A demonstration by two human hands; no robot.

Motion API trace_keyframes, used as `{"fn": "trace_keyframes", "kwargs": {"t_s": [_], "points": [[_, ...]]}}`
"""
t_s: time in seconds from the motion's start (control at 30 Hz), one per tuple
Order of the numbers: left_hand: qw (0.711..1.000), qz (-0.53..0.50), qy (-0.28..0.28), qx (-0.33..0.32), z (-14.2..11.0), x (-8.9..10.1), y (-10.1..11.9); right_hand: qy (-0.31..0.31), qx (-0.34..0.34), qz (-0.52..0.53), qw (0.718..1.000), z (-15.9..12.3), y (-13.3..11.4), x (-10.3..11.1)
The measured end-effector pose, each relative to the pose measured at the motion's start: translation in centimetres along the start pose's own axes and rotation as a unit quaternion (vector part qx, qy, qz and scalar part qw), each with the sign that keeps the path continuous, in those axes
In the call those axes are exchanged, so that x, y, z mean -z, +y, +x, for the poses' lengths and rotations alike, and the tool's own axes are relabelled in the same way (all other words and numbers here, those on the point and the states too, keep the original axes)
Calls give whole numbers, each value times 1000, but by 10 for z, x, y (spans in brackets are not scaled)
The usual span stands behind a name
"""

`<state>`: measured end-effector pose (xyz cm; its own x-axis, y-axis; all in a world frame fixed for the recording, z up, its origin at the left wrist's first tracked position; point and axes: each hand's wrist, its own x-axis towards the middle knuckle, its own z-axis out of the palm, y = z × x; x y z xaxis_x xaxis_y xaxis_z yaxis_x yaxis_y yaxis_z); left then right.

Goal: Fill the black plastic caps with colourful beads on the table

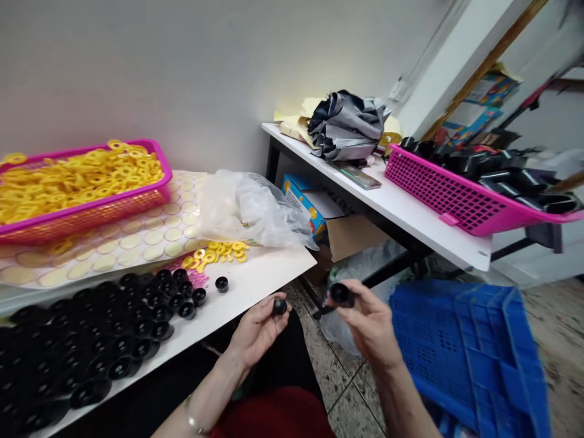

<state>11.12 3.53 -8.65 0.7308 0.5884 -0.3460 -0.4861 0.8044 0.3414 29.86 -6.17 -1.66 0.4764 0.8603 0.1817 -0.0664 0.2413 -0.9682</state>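
Note:
My left hand [258, 331] is in front of my lap, its thumb and fingers closed around a small black round part [280, 306]. To its right, my right hand [371, 328] is raised and grips a black hollow cylinder [341, 294] whose open end faces me. The two pieces are apart. On the white table at my left stand many black cups [123, 345] in rows. One single black cup [221, 284] sits apart from them near the table's edge. Yellow rings [214, 254] lie loose behind it, beside some tiny pink pieces [198, 278].
A pink basket [164, 164] full of yellow rings stands on the left table, beside a clear plastic bag [255, 204]. At right, another pink basket [438, 194] holds black parts on a white table [406, 219]. A blue crate [460, 340] stands below it.

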Motion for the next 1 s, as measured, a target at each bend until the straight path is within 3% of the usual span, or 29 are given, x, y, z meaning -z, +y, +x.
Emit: {"fn": "trace_keyframes", "kwargs": {"t_s": [0.1, 0.17, 0.27, 0.5, 0.7, 0.83, 0.9, 1.0], "points": [[999, -4, -44, 20, 6, -34, 3, -5, 57, -82, 995, 11, -22, 12], [997, 3, -66, 32, 9, -55, 3, -8, 32, -76, 997, 8, -21, 10], [995, 6, -86, 40, 11, -67, 4, 0, -11, -26, 1000, -9, -5, -6], [994, 22, -102, 40, -2, -63, -1, 47, 46, -62, 996, -41, 24, -23], [995, 4, -61, 74, 0, -58, -6, 89, 48, -68, 992, -40, 22, -25], [998, 36, -38, 29, -1, -55, -11, 62, 68, -95, 991, -40, 20, -26], [998, 67, -21, -1, -1, -52, -16, 30, 138, -199, 970, -40, 23, -26], [996, 83, -9, 13, 7, -45, -23, -27, 231, -358, 904, -35, 32, -24]]}}
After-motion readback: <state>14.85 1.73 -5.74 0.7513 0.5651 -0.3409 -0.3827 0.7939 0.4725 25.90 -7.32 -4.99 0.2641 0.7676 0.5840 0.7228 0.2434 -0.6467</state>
